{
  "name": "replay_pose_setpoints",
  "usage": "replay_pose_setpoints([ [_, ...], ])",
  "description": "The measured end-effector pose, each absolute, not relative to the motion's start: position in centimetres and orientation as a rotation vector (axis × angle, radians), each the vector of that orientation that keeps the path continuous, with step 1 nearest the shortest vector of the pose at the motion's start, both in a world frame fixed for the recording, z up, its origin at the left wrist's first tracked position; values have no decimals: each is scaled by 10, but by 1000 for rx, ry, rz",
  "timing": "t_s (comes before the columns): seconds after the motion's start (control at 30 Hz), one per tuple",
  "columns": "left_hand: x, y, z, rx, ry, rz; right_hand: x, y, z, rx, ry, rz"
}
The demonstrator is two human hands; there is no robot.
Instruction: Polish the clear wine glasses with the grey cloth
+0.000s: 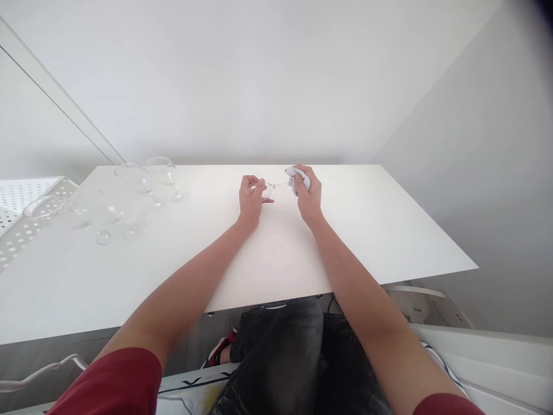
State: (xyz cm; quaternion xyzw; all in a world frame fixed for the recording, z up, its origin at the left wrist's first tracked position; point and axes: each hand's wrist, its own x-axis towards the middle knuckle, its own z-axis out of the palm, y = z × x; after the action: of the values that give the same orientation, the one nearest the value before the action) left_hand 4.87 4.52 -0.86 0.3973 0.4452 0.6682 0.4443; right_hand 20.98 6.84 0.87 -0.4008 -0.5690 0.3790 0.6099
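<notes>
A clear stemmed glass [269,189] lies sideways in the air between my hands, above the white table [276,248]. My left hand [252,199] is wrapped round its bowl. On the right, my right hand [308,190] presses a light grey cloth [299,177] around the foot end of the glass, which the cloth hides. The thin stem shows between the two hands.
Several clear stemmed glasses stand on the left part of the table, among them one at the back [161,172]. A white perforated panel [26,196] is at the far left. Behind the table rises a white wall [259,80].
</notes>
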Motion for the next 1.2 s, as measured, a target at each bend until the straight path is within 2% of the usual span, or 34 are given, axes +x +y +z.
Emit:
replay_pose_setpoints([
  [0.2,48,45,-7,948,1105,1653,206,72,5,-923,-1202,1367],
  [0.43,48,45,-7,906,1090,1611,200,58,17,-892,-1245,988],
  [0.5,48,43,-5,928,1065,1610,202,59,18,-900,-1225,1047],
  [0.67,49,43,-5,985,1100,1628,208,72,11,-1051,-1112,1433],
  [0.73,49,44,-7,978,1133,1644,206,75,7,-1065,-1108,1379],
  [0.93,47,47,-10,913,1171,1675,206,73,5,-1029,-1088,900],
  [1.2,47,43,-5,943,1117,1629,205,61,16,-953,-1341,966],
])
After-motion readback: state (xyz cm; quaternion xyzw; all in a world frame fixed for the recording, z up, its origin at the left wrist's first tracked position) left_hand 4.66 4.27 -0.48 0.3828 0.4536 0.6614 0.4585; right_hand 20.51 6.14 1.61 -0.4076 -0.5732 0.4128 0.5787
